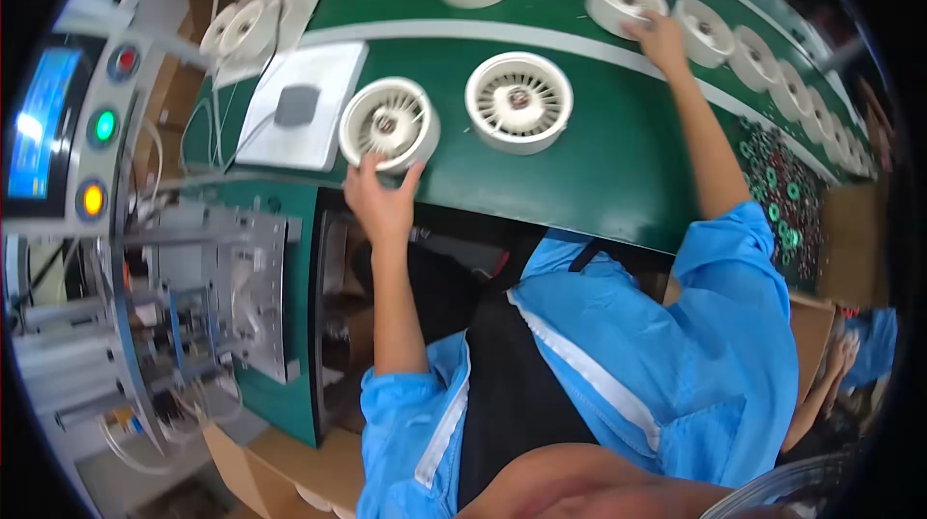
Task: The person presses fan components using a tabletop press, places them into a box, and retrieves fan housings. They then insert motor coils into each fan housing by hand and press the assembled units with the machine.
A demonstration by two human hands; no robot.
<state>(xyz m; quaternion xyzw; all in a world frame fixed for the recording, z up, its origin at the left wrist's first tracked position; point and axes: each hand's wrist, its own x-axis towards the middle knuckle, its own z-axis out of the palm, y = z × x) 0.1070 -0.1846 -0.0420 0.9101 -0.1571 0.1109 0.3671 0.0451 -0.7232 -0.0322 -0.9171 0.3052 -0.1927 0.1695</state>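
On the green bench [599, 171], we worked two-handed.
Left grip [380, 198] spread wide against near-left wheel [388, 121]; right grip [662, 42] pinched rim of far wheel [618, 1].

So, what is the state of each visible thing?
Left white round finned wheel: touched by left hand
Middle white round finned wheel: untouched
White round plastic wheel: touched by right hand
Blue rectangular screen: lit
Green round button: lit
Yellow round button: lit
Red round button: lighting unclear
Brown cardboard box, bottom: open
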